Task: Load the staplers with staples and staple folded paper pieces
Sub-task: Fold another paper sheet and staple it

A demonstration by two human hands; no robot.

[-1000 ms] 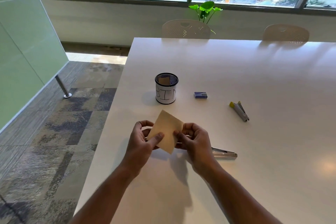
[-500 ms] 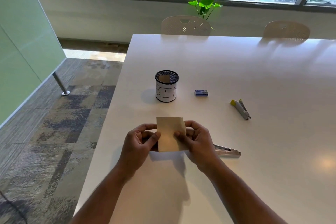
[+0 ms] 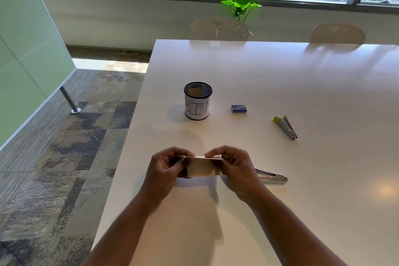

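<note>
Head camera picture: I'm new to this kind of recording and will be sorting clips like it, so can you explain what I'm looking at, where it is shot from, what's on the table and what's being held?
There is no machine here. A person wears a wide-angle camera on the head, looking forward and down, so you see their own two arms reaching in from the bottom.

The left hand and right hand each pinch one side of a tan piece of paper, folded over along its top edge and held just above the white table.

On the table lie a mesh cup lettered "BIN" with a tan piece inside, a small blue box, probably staples, a grey stapler with a yellow end, and a silver stapler just behind the right hand.

Beyond the table are two chairs, a plant and windows.
</note>
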